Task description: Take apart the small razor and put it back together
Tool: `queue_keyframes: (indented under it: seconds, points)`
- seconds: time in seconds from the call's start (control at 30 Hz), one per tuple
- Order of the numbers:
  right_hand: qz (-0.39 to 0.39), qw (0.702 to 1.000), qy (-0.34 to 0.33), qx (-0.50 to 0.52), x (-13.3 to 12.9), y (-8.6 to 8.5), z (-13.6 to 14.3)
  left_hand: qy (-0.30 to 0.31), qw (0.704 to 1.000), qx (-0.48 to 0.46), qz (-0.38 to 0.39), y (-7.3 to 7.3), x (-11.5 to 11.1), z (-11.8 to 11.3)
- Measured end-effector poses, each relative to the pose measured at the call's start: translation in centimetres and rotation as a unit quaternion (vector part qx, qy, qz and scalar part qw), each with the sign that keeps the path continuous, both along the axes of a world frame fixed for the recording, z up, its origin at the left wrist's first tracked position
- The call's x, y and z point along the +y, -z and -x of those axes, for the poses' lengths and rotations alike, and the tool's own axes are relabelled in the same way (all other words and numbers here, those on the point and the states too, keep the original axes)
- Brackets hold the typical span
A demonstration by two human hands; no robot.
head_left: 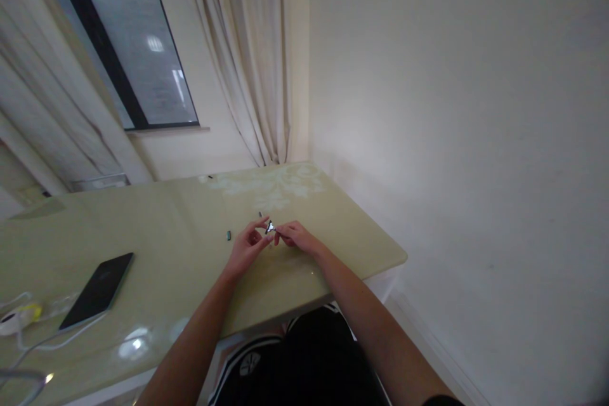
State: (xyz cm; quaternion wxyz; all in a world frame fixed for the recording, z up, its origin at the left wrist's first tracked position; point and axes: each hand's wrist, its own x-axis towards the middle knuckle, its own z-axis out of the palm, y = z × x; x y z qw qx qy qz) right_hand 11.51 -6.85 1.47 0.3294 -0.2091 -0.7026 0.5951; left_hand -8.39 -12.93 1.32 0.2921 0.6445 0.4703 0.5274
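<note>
A small silvery T-shaped razor is between my two hands, just above the table. My right hand is closed, pinching its narrow handle, most of which the fingers hide. From the other side, my left hand has its thumb and fingers curved around the wide head, gripping it at the edges. On the tabletop left of my left hand lies a small dark piece like a razor cartridge. Just beyond my left fingertips is another thin dark piece, too small to make out.
The pale, glossy table runs to a rounded right corner close to the wall. On the left lie a black tablet, white cables and a white and yellow item. A tiny dark object sits near the back edge.
</note>
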Motion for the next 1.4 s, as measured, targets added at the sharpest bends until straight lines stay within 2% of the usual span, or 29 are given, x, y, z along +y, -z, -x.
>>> queue_keyframes:
  seconds: [0.07, 0.2, 0.43, 0.8, 0.9, 1.0, 1.07, 1.13, 1.23, 1.33, 1.4]
  points:
    - [-0.002, 1.000, -0.004, -0.006, -0.2, -0.2, -0.2, 0.024, 1.000, -0.014, 0.014, 0.1, -0.1, -0.3]
    - [-0.011, 0.999, -0.010, -0.029, -0.1, -0.4, -0.6, 0.027, 0.999, -0.025, 0.023, 0.0, -0.1, -0.4]
    - [-0.031, 0.997, 0.023, -0.059, -0.1, -0.4, -0.8, 0.038, 0.997, -0.050, 0.048, 0.0, -0.1, -0.2]
    - [-0.020, 0.999, 0.015, -0.034, -0.5, -0.6, -0.5, 0.084, 0.981, -0.141, 0.100, 0.7, 0.2, 0.5]
    - [-0.011, 0.999, 0.035, -0.015, -0.4, -0.6, -0.6, 0.065, 0.983, -0.142, 0.094, 0.8, 0.3, 0.8]
    - [0.013, 0.998, 0.061, 0.023, 0.0, -0.6, -0.5, 0.022, 0.992, -0.091, 0.083, 0.7, 0.4, 0.6]
    - [0.027, 0.992, 0.102, 0.073, 0.6, -0.5, -0.5, -0.003, 0.997, -0.030, 0.075, 0.5, 0.8, -0.1]
    - [0.033, 0.973, 0.180, 0.144, 1.5, -0.5, -0.5, -0.016, 0.996, 0.062, 0.058, 0.2, 1.6, -1.6]
    - [0.051, 0.912, 0.332, 0.234, 2.9, -0.2, -1.0, -0.011, 0.975, 0.218, 0.048, -0.1, 3.9, -5.0]
    - [0.060, 0.854, 0.448, 0.257, 3.9, 0.3, -1.8, -0.014, 0.966, 0.250, 0.066, -0.1, 6.9, -8.8]
    - [0.058, 0.832, 0.490, 0.254, 4.3, 0.7, -2.3, -0.023, 0.963, 0.253, 0.088, 0.0, 8.8, -10.9]
